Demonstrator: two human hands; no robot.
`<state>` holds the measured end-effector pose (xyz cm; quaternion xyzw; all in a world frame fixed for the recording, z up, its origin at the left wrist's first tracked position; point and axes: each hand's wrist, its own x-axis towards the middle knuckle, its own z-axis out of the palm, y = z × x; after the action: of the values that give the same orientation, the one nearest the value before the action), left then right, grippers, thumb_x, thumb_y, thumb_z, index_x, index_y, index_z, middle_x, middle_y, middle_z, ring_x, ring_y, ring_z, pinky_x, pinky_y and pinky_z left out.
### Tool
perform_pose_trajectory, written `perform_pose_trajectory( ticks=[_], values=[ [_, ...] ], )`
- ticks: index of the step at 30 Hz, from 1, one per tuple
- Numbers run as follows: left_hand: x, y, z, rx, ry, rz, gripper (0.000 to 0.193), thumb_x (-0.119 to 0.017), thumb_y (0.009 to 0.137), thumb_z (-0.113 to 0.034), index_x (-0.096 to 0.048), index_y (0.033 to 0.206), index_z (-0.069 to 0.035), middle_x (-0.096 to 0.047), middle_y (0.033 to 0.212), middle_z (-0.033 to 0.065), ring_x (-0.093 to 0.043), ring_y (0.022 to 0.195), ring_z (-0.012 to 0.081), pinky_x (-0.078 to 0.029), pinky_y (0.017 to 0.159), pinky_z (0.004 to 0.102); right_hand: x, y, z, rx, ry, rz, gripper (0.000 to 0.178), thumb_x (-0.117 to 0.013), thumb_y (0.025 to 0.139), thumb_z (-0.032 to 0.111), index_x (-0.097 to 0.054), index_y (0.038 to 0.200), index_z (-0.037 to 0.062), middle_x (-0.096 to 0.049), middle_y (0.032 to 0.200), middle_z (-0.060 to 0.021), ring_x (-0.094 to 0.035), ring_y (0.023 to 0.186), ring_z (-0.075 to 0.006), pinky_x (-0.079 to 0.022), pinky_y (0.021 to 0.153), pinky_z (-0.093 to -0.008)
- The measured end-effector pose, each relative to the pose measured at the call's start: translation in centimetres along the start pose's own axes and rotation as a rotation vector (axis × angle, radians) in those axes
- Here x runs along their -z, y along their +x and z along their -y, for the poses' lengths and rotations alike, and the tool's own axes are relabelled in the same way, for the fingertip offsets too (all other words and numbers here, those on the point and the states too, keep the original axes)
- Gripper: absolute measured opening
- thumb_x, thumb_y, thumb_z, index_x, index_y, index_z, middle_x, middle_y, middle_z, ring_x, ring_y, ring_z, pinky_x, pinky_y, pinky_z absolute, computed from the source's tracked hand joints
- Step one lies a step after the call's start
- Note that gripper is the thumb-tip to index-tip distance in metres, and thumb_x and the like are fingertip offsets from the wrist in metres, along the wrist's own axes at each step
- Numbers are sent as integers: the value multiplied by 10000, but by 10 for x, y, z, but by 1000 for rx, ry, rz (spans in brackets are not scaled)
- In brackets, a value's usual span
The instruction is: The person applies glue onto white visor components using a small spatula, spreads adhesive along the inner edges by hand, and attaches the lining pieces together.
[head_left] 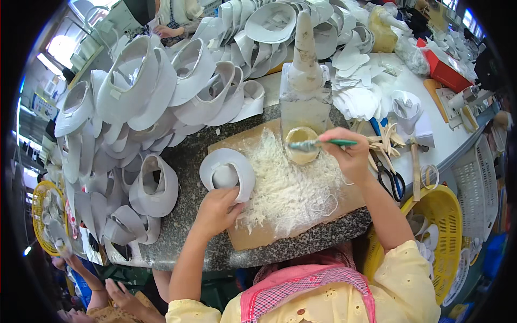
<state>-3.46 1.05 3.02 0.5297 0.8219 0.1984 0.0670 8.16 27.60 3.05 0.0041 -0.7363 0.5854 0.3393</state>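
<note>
i have my left hand (215, 211) near the front edge of the stone worktable (188, 226), fingers curled on the rim of a white curved shoe piece (228, 173) lying at the left edge of the brown board (258, 234). my right hand (350, 156) pinches a green-handled brush (322, 144), its bristles over the small glue pot (301, 144) at the board's far edge.

Shoe upper (227, 173) under left hand (218, 211): white. Brush (322, 144) in right hand (350, 156): green handle. Glue cup (301, 145): yellowish. Board (258, 231): brown, white-crusted. Countertop (186, 215): speckled grey. Baskets (449, 215): yellow. Apron (307, 290): pink checked.
</note>
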Motion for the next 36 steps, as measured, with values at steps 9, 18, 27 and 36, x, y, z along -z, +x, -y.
perform_pose_trajectory(
  ticks=[9,18,27,36],
  values=[
    [-5,-10,-39,547,-429,-197,466,-650,621,-89,-438,1022,13,-564,843,177,-576,739,247,-447,593,292,26,-23,20,-255,-119,-122,61,-555,676,17,-559,735,8,-521,554,-5,-403,403,-38,-291,374,-162],
    [-5,-18,-38,551,-1028,-359,407,-577,708,-58,-417,1069,42,-576,864,107,-547,760,117,-434,617,209,32,-12,21,-203,841,-206,140,-520,763,128,-471,854,34,-526,710,-47,-520,564,-103,-412,451,-195],
    [-15,-23,-44,535,-806,-491,331,-516,766,-86,-435,1067,25,-587,823,96,-527,721,80,-425,638,211,12,-23,11,-328,357,-86,113,-538,739,50,-531,838,-3,-548,680,-40,-495,541,-64,-397,414,-168],
    [-23,-18,-47,586,-874,-334,446,-502,786,-133,-337,1172,16,-525,1004,140,-503,865,123,-390,745,238,8,-21,13,-83,-45,-206,132,-545,718,9,-549,846,40,-554,695,-29,-500,563,-93,-397,483,-197]
  ],
)
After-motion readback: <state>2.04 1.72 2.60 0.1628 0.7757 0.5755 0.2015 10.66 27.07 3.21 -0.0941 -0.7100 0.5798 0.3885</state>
